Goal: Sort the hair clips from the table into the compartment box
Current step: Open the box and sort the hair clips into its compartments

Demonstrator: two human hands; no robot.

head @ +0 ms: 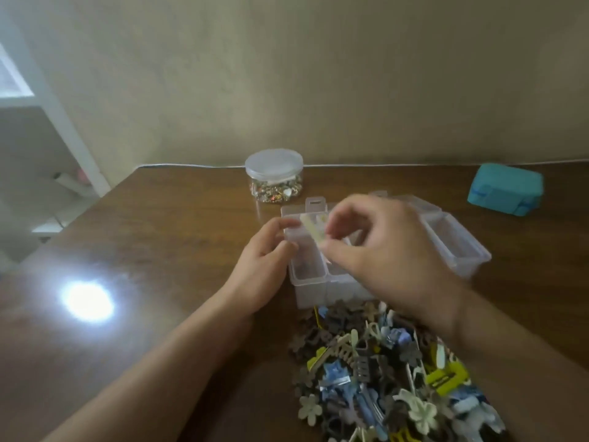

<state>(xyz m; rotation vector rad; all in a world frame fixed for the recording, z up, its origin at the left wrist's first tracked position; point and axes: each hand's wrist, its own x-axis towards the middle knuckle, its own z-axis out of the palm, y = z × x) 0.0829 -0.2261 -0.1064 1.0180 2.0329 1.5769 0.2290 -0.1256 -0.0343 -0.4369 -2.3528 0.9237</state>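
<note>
1. The step in hand looks like placing one clip: the right hand point(379, 247) pinches a pale cream hair clip point(314, 229) between thumb and fingertips, holding it just above the far-left compartments of the clear compartment box point(459, 247).
2. The left hand point(264, 250) steadies the box at its left wall, fingers curled against the plastic (whether it truly grips or only rests there is hard to tell through the blur).
3. The next move, as I judge it, calls for lowering the clip into a compartment that suits its kind and letting go, then reaching back to the pile of hair clips point(382, 371) lying on the wooden table point(159, 234) just in front of the box.
4. The right hand hides most of the box's middle compartments, so their contents cannot be read.
5. The pile is cut off at the lower edge, and motion blur softens the clip's shape.
</note>
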